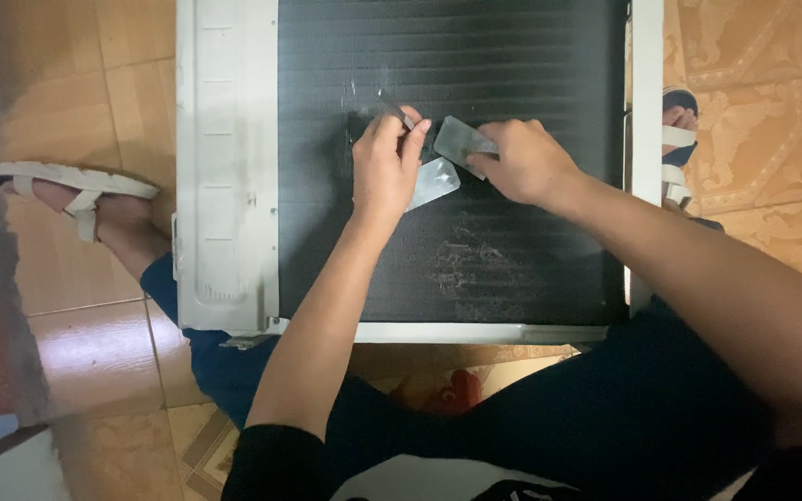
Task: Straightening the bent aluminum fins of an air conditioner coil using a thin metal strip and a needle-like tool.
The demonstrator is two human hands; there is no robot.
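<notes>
Head view, looking straight down: nearest, at the bottom of the frame, are the person's dark trousers and two bare forearms reaching up toward the middle. Above the knees lies a white-framed appliance panel, its wide centre filled by a black finned grille with a scuffed, dusty patch in its lower middle. The left hand rests on the grille just left of centre, fingers curled and pressed together around a thin metal tool whose tip points toward the upper left; the same hand also seems to pin a clear plastic piece that sticks out to its right. The right hand sits just beside it, closed in a pinch on a flat grey card-like piece held against the fins; the two hands are nearly touching. Further out, a foot in a white sandal lies at the left edge on the tan floor tiles, and another sandalled foot shows at the right beyond the panel's edge, on patterned floor
</notes>
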